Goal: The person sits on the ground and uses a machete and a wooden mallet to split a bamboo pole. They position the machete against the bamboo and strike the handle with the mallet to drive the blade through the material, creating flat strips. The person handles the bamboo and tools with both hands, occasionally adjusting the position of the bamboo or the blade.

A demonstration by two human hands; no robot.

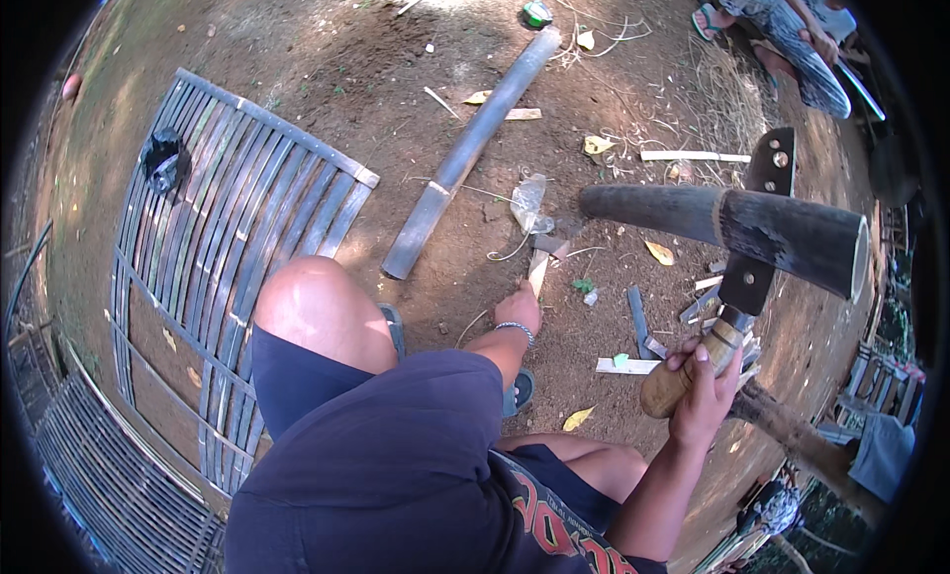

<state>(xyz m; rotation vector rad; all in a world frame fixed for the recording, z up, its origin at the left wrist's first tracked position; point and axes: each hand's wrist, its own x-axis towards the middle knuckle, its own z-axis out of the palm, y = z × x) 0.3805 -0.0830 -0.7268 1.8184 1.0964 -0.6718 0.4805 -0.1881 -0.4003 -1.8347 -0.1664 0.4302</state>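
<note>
- Bare dirt ground (pixel 327 69), littered with bamboo offcuts; picture edges are cut off dark.
- Left hand (pixel 518 309) reaches down, closed on a pale bamboo sliver (pixel 537 270), fingers partly hidden.
- Right hand (pixel 701 388) grips a wooden-handled cleaver (pixel 752 238), blade sunk behind a dark bamboo pole (pixel 732 230).

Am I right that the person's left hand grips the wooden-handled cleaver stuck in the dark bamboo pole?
Not quite: the head view shows the right hand gripping the wooden-handled cleaver stuck in the dark bamboo pole.
</note>
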